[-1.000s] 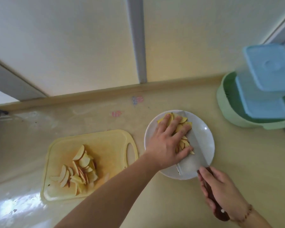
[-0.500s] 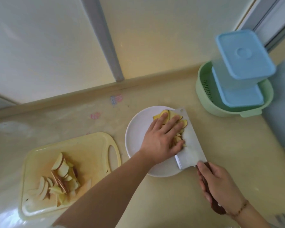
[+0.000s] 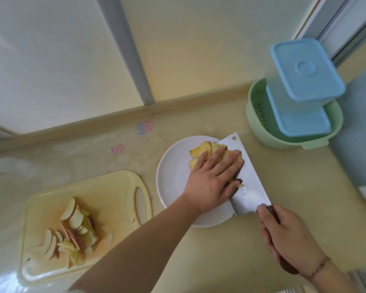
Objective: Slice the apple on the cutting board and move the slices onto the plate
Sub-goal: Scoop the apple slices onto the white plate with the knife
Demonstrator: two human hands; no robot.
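Pinning apple slices (image 3: pixel 209 151) flat-fingered with left hand (image 3: pixel 211 178) on white plate (image 3: pixel 171 178), likely stripping them off cleaver (image 3: pixel 247 176). Right hand (image 3: pixel 287 235) gripping cleaver handle, blade lying over plate's right side. More slices (image 3: pixel 72 229) waiting on cutting board (image 3: pixel 106 193), left of plate.

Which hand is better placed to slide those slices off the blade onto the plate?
The left hand: its flat fingers already lie on the apple slices over the plate. The right hand is busy gripping the cleaver.
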